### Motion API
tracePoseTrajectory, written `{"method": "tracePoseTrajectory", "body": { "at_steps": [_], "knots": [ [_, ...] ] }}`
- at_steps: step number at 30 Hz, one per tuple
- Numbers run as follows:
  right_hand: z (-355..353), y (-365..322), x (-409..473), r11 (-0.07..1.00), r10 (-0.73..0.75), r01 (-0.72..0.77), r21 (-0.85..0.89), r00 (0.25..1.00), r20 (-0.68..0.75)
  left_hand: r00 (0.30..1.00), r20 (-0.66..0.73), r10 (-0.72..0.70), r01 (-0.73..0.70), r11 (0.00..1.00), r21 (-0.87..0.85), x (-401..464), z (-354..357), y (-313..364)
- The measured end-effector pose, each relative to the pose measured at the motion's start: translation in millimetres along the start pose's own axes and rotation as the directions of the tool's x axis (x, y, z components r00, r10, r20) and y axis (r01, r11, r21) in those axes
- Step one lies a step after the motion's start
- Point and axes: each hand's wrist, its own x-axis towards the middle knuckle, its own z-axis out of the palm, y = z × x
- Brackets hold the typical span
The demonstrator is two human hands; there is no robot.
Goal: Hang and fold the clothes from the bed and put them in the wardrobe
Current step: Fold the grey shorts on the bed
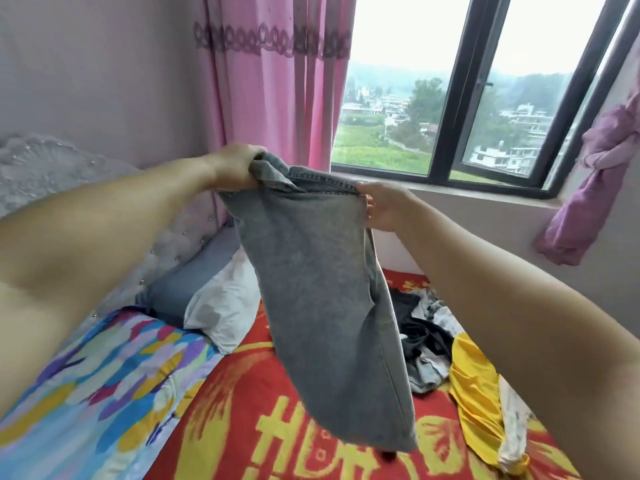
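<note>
A grey denim garment hangs in the air above the bed, held up by its top hem. My left hand grips the bunched left corner of that hem. My right hand pinches the right end of the hem. The cloth drops down to just above the red and yellow bedsheet. To the right on the bed lies a pile of clothes: dark and grey pieces, a yellow garment and a white patterned piece. No wardrobe is in view.
A multicoloured quilt covers the bed's left side, with a white pillow and a blue pillow by the padded headboard. Pink curtains and a window stand behind. A purple cloth hangs at the right.
</note>
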Motion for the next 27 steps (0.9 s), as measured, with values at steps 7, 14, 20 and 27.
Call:
{"method": "tracePoseTrajectory", "body": {
  "at_steps": [7, 14, 20, 27],
  "knots": [
    [54, -32, 23, 0.989, -0.13, 0.129, 0.074, 0.991, 0.014, 0.92, -0.359, 0.155, -0.104, 0.982, 0.158, -49, -44, -20],
    [8, 168, 11, 0.942, 0.164, -0.168, -0.29, 0.986, -0.039, 0.863, -0.221, 0.455, -0.353, 0.855, 0.381, -166, 126, -28],
    [-58, 453, -53, 0.708, 0.503, -0.479, -0.518, 0.858, -0.105, 0.868, 0.435, 0.241, -0.368, 0.899, 0.237, -367, 410, -6],
    [-146, 625, -147, 0.413, 0.648, -0.593, -0.691, 0.725, -0.234, 0.474, 0.874, 0.109, -0.008, 0.993, -0.119, -514, 548, 69]
  ]
}}
